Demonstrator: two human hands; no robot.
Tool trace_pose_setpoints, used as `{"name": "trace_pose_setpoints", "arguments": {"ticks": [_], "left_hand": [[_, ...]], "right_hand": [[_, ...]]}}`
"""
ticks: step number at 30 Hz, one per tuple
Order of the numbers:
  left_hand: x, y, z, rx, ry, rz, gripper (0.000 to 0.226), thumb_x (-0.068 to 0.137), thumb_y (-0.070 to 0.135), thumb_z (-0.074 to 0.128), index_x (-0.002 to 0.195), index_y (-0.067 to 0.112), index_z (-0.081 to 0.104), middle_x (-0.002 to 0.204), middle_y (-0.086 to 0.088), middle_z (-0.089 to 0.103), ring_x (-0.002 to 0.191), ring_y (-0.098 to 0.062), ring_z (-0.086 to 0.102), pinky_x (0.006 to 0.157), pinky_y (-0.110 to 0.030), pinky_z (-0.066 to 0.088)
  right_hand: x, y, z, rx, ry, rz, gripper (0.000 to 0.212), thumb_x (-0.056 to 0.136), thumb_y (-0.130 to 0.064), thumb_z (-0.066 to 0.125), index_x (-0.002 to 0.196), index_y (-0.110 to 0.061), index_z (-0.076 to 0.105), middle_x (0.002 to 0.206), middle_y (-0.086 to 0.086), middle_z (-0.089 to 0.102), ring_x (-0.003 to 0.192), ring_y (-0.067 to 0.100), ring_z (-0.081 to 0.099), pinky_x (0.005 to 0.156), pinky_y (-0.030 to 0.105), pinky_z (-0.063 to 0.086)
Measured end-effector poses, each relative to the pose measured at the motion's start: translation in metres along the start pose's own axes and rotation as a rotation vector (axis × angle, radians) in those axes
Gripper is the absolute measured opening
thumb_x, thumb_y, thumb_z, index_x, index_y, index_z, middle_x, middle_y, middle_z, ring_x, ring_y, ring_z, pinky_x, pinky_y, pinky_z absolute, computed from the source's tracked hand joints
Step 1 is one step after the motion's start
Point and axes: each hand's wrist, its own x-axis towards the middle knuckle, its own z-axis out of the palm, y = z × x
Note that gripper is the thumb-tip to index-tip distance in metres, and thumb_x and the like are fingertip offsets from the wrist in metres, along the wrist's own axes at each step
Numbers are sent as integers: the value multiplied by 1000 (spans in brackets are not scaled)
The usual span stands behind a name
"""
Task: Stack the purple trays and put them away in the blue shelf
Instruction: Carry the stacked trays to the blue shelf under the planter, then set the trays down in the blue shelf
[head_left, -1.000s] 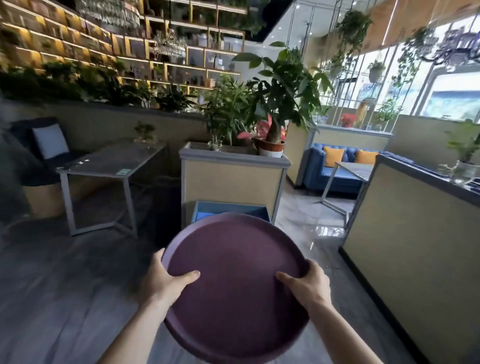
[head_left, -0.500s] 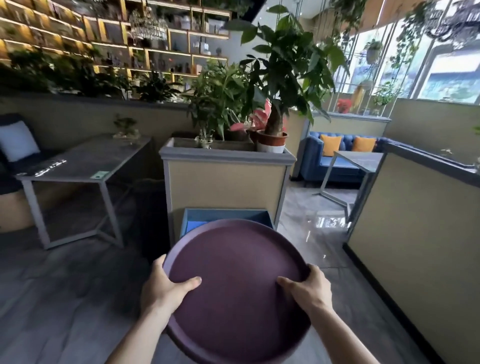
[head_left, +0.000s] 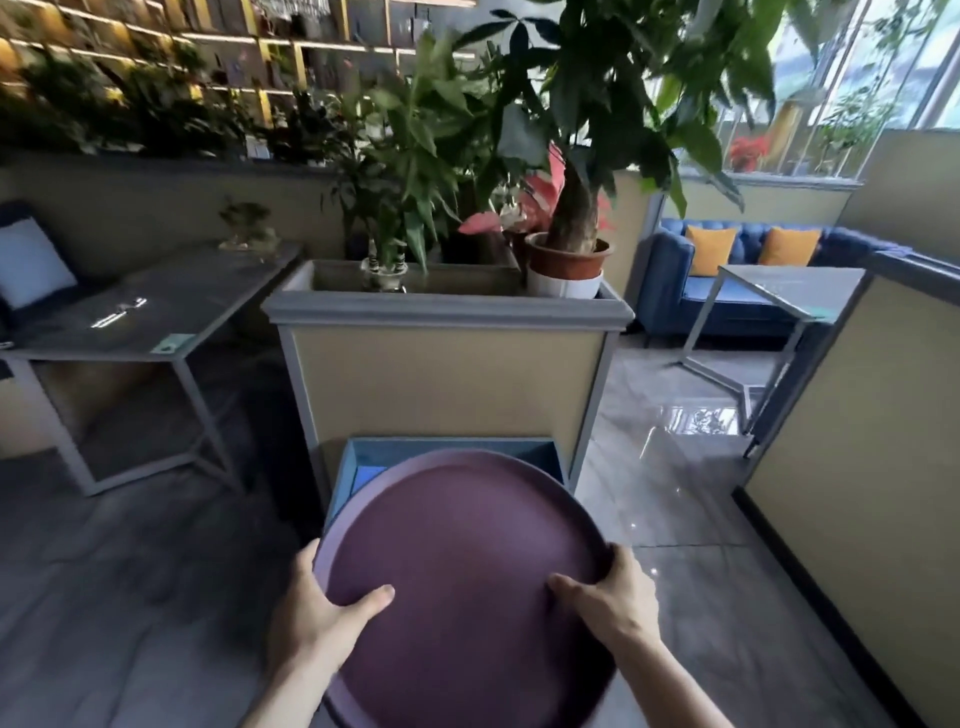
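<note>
I hold a round purple tray (head_left: 467, 571) level in front of me with both hands. A second rim showing under its near edge suggests a stack; the count is hidden. My left hand (head_left: 317, 618) grips the left rim, thumb on the tray's inside. My right hand (head_left: 608, 597) grips the right rim the same way. Just beyond the tray's far edge, low on the floor, stands the blue shelf (head_left: 540, 452), open at the top; the tray covers most of it.
The blue shelf stands against a tall beige planter box (head_left: 447, 374) holding potted plants (head_left: 566, 260). A grey table (head_left: 156, 322) is at the left, a beige partition wall (head_left: 872, 441) at the right, a blue sofa (head_left: 737, 291) and second table behind. Glossy tiled floor lies between.
I have walked closer to the planter box and blue shelf; both appear larger. The tray's far edge now overlaps more of the shelf. My grip on the tray is unchanged.
</note>
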Motion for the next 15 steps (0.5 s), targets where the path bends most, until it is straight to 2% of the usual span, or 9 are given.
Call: {"name": "trace_pose_setpoints", "arguments": {"ticks": [6,11,15], "left_hand": [[49,-13,42,35,-2,-51,113,27,58,89,128,35,43,108,5,64,91,-23,63,87,-44,54],[100,-21,74,57,-21,-80,114,35,43,97,134,24,44,122,-4,62,108,-30,62,95,-48,50],[145,-31,101,70,-30,-115,114,42,36,99,140,18,43,131,-9,58,118,-32,57,100,-49,46]], "right_hand": [[60,1,31,-85,-29,61,73,53,-50,87,113,-20,57,110,5,70,104,30,66,77,31,47],[110,-3,68,-154,-53,94,70,52,-52,86,108,-22,55,109,5,69,102,30,67,75,31,45],[150,-7,102,-195,-73,127,71,56,-50,86,114,-22,55,110,4,69,103,29,66,80,32,49]]}}
